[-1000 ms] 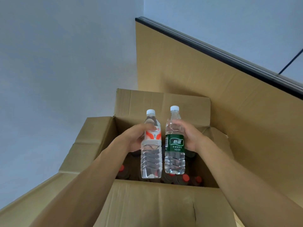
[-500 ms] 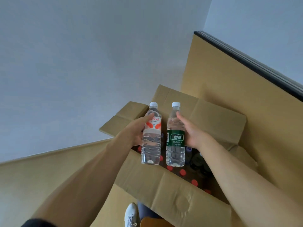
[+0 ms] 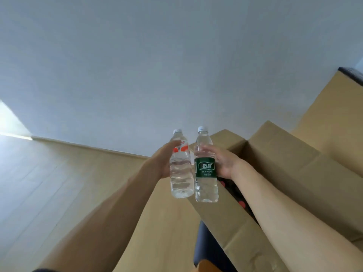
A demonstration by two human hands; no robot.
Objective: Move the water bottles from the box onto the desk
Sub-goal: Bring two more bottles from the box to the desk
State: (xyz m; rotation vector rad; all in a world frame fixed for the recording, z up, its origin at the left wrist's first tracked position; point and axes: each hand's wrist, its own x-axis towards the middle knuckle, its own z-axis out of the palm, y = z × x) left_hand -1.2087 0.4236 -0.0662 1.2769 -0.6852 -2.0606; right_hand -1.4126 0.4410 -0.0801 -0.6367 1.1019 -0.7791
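Bottles in both hands, clear of the box (image 3: pixel 275 173) and held up in front of the person. The left hand (image 3: pixel 164 161) has its grip curled round the bottle with the orange-and-white label (image 3: pixel 180 165); the right hand (image 3: pixel 225 163) has its grip wrapped round the bottle with the green label (image 3: pixel 206 169). Both stand upright, white caps up, side by side and just touching or nearly so along their bodies. Red caps (image 3: pixel 240 203) of more bottles show down inside the open box, below the right forearm.

From where I stand, the step in hand looks like the carry across to the tabletop (image 3: pixel 49 183), the pale wood-grain surface lying to the left. To do it well, I would keep both bottles upright and swing them left together, lifting the bottoms well over the near box flap (image 3: pixel 225 222) so neither catches it. The walls are thin and ribbed, so a squeeze no firmer than needed seems wise. I would set each base flat and a little apart from the other before letting go, so that one does not knock its neighbour over.
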